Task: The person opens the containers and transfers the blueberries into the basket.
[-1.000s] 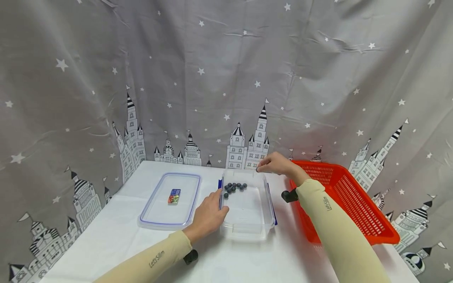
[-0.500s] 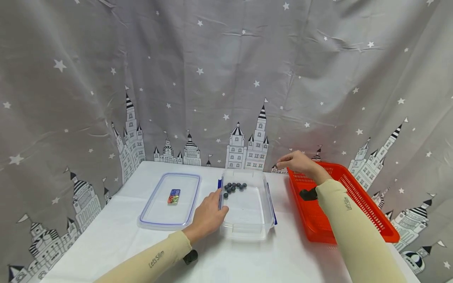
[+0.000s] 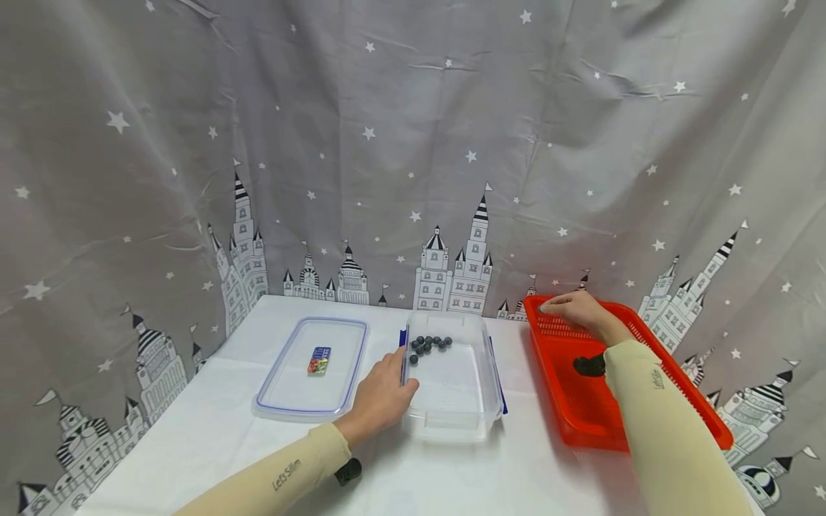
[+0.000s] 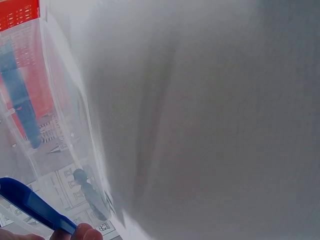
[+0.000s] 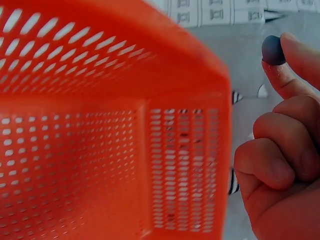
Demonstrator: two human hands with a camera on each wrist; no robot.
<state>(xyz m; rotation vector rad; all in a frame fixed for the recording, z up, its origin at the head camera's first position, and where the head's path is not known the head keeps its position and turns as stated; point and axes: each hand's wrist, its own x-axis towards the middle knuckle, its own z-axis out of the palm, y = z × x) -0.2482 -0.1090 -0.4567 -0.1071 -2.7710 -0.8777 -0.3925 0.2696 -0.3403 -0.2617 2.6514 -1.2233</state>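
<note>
Lid [image 3: 342, 358], bearing a label [image 3: 319, 360], lies flat left of the box [image 3: 454, 380], unmoved over the past second. The left hand [image 3: 381, 394] also keeps its place, gripping the box's left wall with the thumb over the rim. Change comes at the other side: the right hand [image 3: 581, 312], at the box's far right corner a second ago, is now well right of the box, at the rim of the basket [image 3: 568, 405], a dark ball [image 5: 273, 50] pinched between thumb and forefinger. For the work, that appears to mean this ball is clear of the box and the balls [image 3: 427, 347] bunched at its far left; whether it is over the basket's inside is unclear.

By count, left to right: one lid, one label; two hands, both occupied; one box, two blue latches [image 3: 499, 380] showing at its sides; about ten balls inside, overlapping too much for a firm figure; one ball in the fingers; one basket, its contents partly hidden by the right arm.
</note>
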